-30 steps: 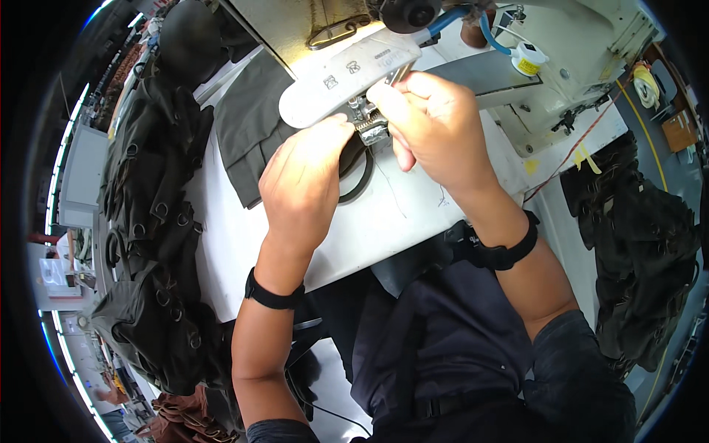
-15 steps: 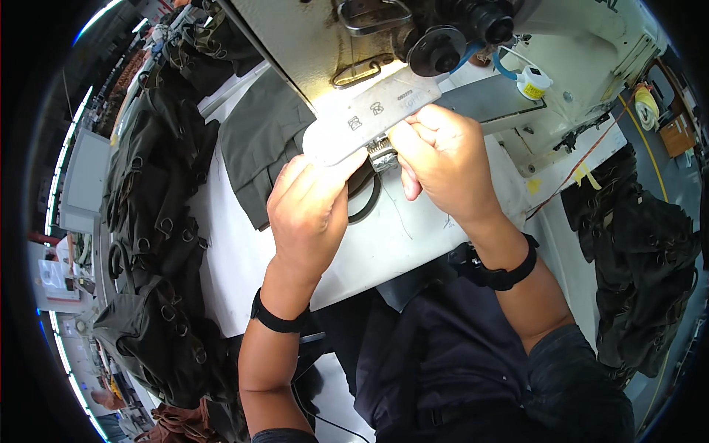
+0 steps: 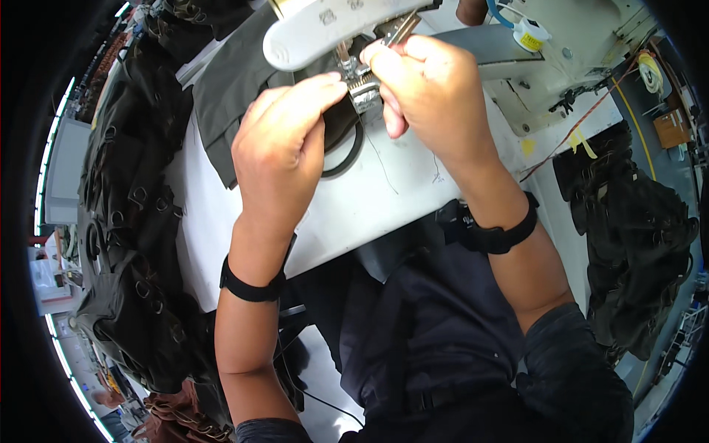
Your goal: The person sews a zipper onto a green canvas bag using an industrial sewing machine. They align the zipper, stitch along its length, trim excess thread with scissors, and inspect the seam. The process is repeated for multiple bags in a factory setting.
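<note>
Past the white, flat desk's [image 3: 369, 214] front edge, our bare left hand [image 3: 277, 144] and right hand [image 3: 436, 96] flank the shiny metal presser foot [image 3: 354, 72]; we cannot tell whether either grip clamps anything. Dark grey-green fabric [image 3: 225, 111] lies toward the left edge. We seem to be positioning work; steady alignment seems called for.

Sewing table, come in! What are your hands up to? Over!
Left hand, right hand: either side of presser foot, grips unclear. Dark cloth on table, partly behind left hand. Loose thread nearby.
</note>
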Available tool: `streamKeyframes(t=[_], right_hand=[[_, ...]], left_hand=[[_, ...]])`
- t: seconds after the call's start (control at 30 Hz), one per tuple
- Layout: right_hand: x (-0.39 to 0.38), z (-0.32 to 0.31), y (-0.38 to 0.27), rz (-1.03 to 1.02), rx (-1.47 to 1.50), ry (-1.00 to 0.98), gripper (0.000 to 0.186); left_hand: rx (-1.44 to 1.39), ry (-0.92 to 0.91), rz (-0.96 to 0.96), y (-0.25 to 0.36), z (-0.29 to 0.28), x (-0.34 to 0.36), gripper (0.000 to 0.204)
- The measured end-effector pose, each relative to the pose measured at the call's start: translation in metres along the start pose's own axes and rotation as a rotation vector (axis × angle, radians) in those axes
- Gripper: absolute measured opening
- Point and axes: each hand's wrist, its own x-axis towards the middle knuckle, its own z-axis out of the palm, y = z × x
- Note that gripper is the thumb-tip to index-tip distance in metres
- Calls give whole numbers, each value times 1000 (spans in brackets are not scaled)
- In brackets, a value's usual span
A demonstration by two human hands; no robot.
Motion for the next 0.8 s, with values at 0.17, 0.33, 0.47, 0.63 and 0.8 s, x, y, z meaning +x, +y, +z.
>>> streamKeyframes(t=[0.17,0.33,0.47,0.63,0.8], right_hand=[[-2,2,-1,5,-5,6,22],[-1,1,-2,5,9,17,24],[0,3,-4,32,46,1,24],[-3,2,-5,52,50,-6,23],[-3,0,-2,63,53,3,23]], left_hand=[[23,-12,5,3,-2,-2,31],[99,-71,10,4,-4,-2,38],[471,-187,-26,1,-6,-12,63],[722,-402,-39,27,-18,-15,47],[1061,-862,-136,126,-33,8,41]])
